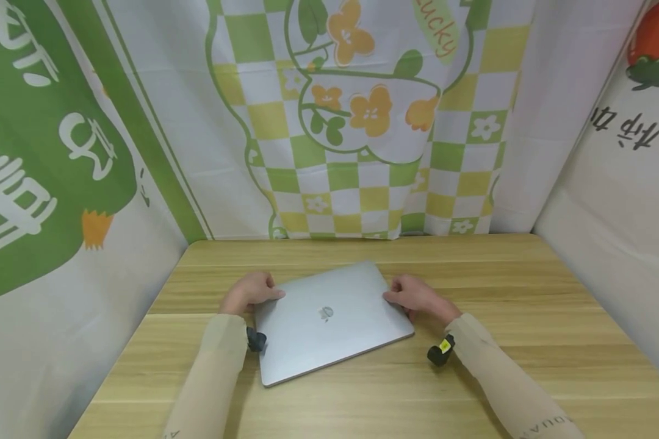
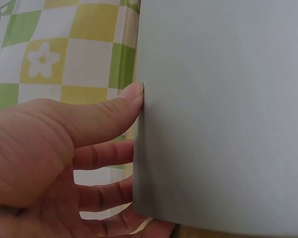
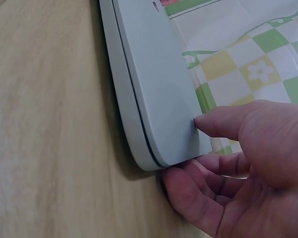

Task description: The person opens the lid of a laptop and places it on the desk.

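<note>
A closed silver laptop (image 1: 307, 347) with an apple logo on its lid lies at a slant between both hands over the wooden table. At its left side my left hand (image 1: 254, 289) grips the edge. In the left wrist view the thumb of that hand (image 2: 49, 134) rests at the rim of the laptop (image 2: 223, 109), with the fingers going under it. Opposite, my right hand (image 1: 415, 294) holds the right side. The right wrist view has this hand (image 3: 258, 153) with its thumb on the lid of the laptop (image 3: 161, 84) and fingertips beneath the rounded corner.
The wooden table (image 1: 500, 378) spreads around the laptop on every side. Behind it hangs a green, yellow and white checked cloth (image 1: 357, 177). Printed cloth walls stand at the left (image 1: 49, 171) and right (image 1: 626, 201). Each wrist wears a small black camera (image 1: 439, 352).
</note>
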### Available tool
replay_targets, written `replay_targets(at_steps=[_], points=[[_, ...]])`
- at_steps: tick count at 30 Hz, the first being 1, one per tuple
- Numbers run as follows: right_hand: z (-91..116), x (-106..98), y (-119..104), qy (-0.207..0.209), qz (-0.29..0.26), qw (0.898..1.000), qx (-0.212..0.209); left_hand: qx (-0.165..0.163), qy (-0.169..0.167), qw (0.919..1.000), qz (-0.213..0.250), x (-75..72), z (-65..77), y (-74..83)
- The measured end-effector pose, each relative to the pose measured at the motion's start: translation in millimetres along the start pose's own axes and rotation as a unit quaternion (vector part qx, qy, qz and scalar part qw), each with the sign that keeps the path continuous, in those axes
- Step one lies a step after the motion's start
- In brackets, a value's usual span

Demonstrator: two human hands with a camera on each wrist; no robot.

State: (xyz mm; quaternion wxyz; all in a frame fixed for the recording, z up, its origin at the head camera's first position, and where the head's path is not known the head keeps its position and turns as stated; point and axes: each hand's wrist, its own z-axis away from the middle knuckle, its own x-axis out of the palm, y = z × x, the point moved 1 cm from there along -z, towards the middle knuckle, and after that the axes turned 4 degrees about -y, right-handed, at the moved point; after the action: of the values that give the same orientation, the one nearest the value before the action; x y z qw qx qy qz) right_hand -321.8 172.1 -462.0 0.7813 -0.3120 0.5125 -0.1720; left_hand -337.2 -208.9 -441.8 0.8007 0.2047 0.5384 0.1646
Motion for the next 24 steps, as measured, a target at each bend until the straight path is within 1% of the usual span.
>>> replay_targets(at_steps=[4, 10, 18, 24], points=[[0.5, -2.1, 3.3, 0.006, 0.003, 1.000, 0.000, 0.006, 0.000, 1.0000, 0.001, 0.4, 0.8, 5.3], [2.1, -5.5, 9.4, 0.007, 0.000, 1.000, -0.005, 0.006, -0.003, 1.0000, 0.002, 1.8, -0.7, 11.3], [8.5, -8.0, 14.9, 0.012, 0.000, 1.000, -0.002, 0.018, -0.003, 0.9997, -0.014, 7.5, -5.3, 16.9], [13.0, -9.0, 19.1, 0.018, 0.002, 1.000, -0.003, 0.026, 0.003, 0.9994, -0.020, 10.2, -5.9, 21.9]])
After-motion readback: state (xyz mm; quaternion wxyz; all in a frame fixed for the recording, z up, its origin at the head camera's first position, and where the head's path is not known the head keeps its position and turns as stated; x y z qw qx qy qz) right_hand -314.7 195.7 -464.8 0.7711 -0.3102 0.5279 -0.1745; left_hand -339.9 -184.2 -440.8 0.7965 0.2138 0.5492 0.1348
